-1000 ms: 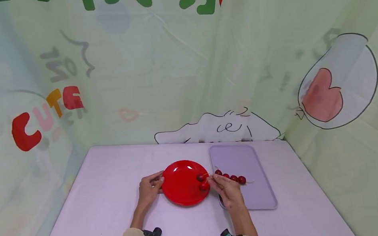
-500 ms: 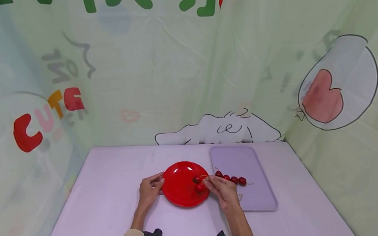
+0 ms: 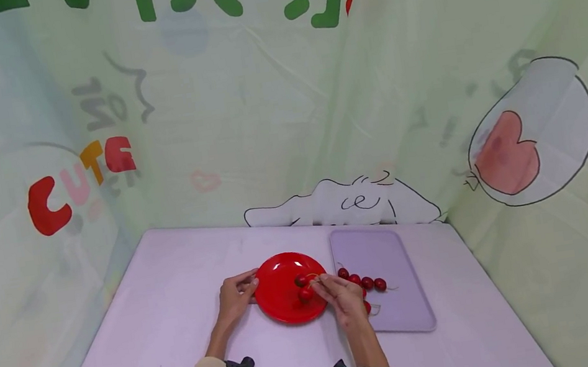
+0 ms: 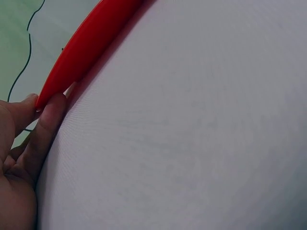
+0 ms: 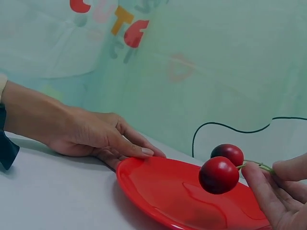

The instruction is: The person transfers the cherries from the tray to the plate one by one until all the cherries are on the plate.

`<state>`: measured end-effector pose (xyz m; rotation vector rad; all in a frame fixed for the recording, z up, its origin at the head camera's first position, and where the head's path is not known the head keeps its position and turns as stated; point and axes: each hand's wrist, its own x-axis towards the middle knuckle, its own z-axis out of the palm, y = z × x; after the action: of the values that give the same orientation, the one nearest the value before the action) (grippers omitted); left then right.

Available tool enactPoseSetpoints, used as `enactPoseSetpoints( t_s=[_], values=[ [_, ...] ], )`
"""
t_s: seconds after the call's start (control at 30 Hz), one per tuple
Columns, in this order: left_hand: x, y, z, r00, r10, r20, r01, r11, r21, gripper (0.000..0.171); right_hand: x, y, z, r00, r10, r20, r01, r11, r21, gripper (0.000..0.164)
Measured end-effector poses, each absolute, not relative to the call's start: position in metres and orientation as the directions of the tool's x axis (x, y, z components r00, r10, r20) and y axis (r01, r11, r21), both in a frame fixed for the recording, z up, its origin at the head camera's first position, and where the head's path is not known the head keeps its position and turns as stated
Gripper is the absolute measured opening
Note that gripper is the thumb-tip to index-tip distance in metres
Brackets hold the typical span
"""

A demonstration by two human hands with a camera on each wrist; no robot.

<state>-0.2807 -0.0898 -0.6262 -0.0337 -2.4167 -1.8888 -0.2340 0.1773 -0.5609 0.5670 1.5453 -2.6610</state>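
A round red plate (image 3: 281,295) lies at the middle of the table. My left hand (image 3: 235,297) pinches its left rim, thumb on top and fingers beneath; the left wrist view shows the plate's edge (image 4: 91,43) between them. By their thin green stems my right hand (image 3: 344,299) holds two cherries (image 5: 218,175) in a pinch. In the right wrist view the cherries hang above the plate, apart from its surface. Several more cherries (image 3: 367,283) lie on a light purple tray (image 3: 373,247) to the right, some partly hidden behind my right hand.
The tray stands close to the plate's right side. A pale lilac cloth covers the table (image 3: 171,270). Printed curtains (image 3: 272,105) rise behind the table and along both sides.
My right hand has moved left with the two cherries, further over the plate. More cherries on the tray have come into sight behind it. The left hand stays on the rim.
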Motion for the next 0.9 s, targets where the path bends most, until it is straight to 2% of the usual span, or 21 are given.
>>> enactPoseSetpoints(
  t_s=[0.17,0.5,0.9],
  values=[
    [-0.28,-0.09,-0.626,-0.997,-0.028,0.073,0.064,0.236,0.97,0.037,-0.234,0.172,-0.565,-0.94,0.154,-0.305,0.183,-0.525,-0.831,0.035],
    [-0.281,-0.092,-0.627,-0.995,-0.01,0.095,0.09,0.249,0.964,0.035,-0.234,0.159,-0.559,-0.936,0.149,-0.32,0.212,-0.488,-0.847,0.042],
    [-0.287,-0.094,-0.635,-0.992,-0.015,0.124,0.118,0.208,0.971,0.033,-0.243,0.148,-0.567,-0.945,0.131,-0.3,0.202,-0.486,-0.85,0.033]
  ],
)
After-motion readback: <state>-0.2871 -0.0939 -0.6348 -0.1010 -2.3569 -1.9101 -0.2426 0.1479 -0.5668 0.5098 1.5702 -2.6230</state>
